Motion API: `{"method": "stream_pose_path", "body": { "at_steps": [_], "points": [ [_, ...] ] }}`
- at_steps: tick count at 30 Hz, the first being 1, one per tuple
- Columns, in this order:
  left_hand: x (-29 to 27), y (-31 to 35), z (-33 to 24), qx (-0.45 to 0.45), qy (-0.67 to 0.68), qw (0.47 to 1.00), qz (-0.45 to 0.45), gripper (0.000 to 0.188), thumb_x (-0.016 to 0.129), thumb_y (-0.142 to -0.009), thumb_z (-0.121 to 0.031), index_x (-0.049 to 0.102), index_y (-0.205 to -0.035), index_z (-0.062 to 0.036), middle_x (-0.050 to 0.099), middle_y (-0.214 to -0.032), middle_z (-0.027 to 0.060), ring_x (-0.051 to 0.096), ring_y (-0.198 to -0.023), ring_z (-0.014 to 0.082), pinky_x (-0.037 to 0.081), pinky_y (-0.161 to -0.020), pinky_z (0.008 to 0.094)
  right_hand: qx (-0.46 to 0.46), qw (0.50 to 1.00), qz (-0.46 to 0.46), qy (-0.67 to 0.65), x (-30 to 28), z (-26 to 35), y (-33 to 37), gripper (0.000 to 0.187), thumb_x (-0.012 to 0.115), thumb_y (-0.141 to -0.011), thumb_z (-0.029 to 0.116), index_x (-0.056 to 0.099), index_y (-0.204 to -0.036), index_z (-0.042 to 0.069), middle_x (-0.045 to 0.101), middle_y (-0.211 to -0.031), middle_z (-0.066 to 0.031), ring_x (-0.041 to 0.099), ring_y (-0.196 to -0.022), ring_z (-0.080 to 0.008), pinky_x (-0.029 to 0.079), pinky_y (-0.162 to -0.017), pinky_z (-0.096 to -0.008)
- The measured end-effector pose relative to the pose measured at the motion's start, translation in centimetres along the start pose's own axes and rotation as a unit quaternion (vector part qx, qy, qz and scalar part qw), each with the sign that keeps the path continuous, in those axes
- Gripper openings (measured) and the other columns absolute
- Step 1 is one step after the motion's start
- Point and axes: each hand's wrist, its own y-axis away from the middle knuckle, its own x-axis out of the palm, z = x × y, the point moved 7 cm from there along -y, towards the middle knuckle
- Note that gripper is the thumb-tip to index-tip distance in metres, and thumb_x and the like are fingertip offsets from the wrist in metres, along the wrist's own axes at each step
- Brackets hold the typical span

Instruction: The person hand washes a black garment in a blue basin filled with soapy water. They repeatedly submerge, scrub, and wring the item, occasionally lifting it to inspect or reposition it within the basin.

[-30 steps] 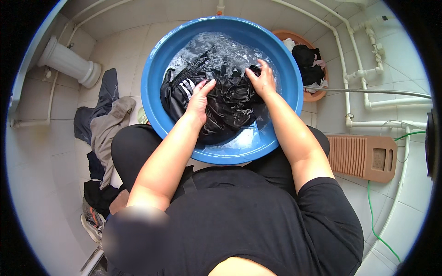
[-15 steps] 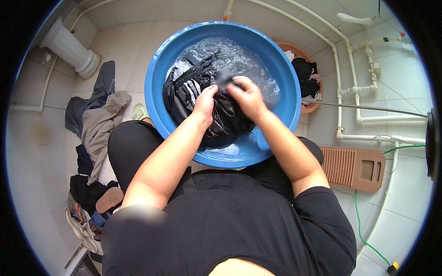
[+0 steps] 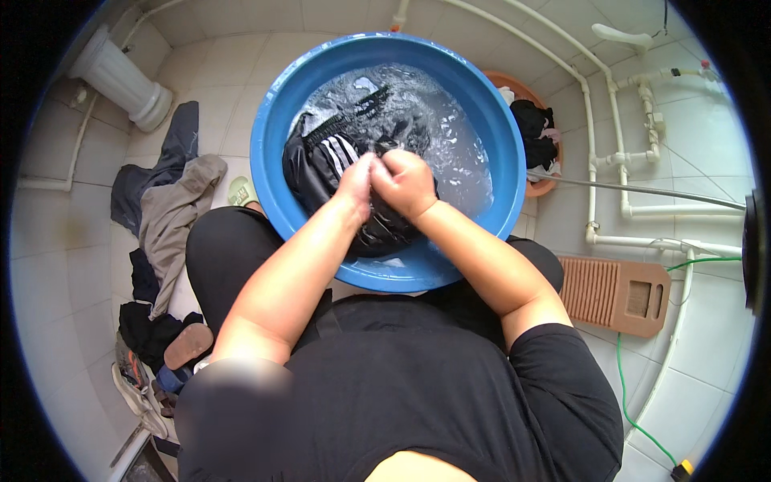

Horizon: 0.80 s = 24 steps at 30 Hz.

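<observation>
In front of me a large blue basin (image 3: 508,161) holds soapy water (image 3: 462,149). Wet black pants with white side stripes (image 3: 309,173) lie bunched in its left and middle part, partly under the water. My left hand (image 3: 354,186) and my right hand (image 3: 404,183) meet over the pants, both closed on the black fabric. The knuckles press against each other, and the cloth between the fingers is mostly hidden.
Behind the basin to the right stands an orange basin (image 3: 552,186) with clothes in it. A brown washboard (image 3: 590,293) lies at the right, by white pipes (image 3: 642,242). On the left floor are grey pants (image 3: 181,136), a beige garment (image 3: 181,201), dark clothes and shoes (image 3: 136,394).
My right hand has come down and left from the right side of the pants to meet my left hand. The left hand has stayed nearly in place.
</observation>
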Motion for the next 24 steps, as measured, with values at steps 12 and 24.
{"method": "stream_pose_path", "body": {
  "at_steps": [12, 24],
  "points": [
    [1.9, 0.9, -2.4, 0.071, 0.068, 0.994, 0.055, 0.037, 0.06, -0.084, -0.026, 0.051, -0.109, 0.0001, 0.06, -0.102, 0.0091, 0.057, -0.092, 0.0176, 0.045, -0.084, 0.0299, 0.344, 0.93, -0.048, 0.116, -3.3, -16.2, -0.3, 0.049, 0.059, -0.077, 0.048, 0.054, -0.106, 0.008, 0.055, -0.109, -0.0154, 0.053, -0.102, -0.0316, 0.042, -0.085, -0.0408],
    [0.9, -0.4, -3.6, 0.185, 0.022, 0.981, 0.044, 0.026, 0.061, -0.084, -0.021, 0.055, -0.102, -0.0031, 0.056, -0.097, 0.0042, 0.052, -0.09, 0.0123, 0.04, -0.084, 0.025, 0.191, 0.967, -0.016, -0.167, -2.5, -12.5, -0.4, 0.035, 0.064, -0.07, 0.026, 0.063, -0.093, 0.0, 0.056, -0.11, -0.0147, 0.051, -0.104, -0.0272, 0.039, -0.091, -0.0321]
  ]
}}
